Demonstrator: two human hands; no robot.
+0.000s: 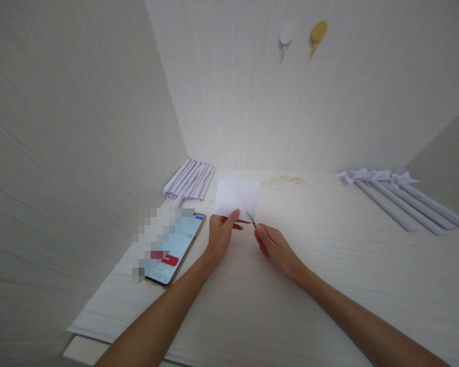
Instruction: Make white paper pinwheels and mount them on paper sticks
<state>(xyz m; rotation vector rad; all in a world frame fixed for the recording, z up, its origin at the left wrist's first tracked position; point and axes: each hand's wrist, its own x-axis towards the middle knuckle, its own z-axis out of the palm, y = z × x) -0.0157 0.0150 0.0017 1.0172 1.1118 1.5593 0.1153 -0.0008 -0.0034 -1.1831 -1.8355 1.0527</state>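
Observation:
A white square of paper (pixel 241 196) is pinched in my left hand (pixel 221 234), thumb on top and fingers underneath. My right hand (pixel 271 244) is closed around a pair of small scissors (pixel 251 220); only a thin pointed metal part shows, and the handles are hidden in the fist. Its tip lies over the paper's lower right part. Whether it is cutting into the sheet I cannot tell. Dark red shows along the paper's near edge, beside my left fingers. Another pale sheet (pixel 229 176) peeks out behind the paper.
Left of my hands lies a phone (pixel 176 250) with a lit screen. Several rolled paper tubes (pixel 191 178) lie at the back left. More paper tubes (pixel 401 199), with folded paper ends, rest at the right. White and yellow hooks (pixel 319 33) are on the back wall.

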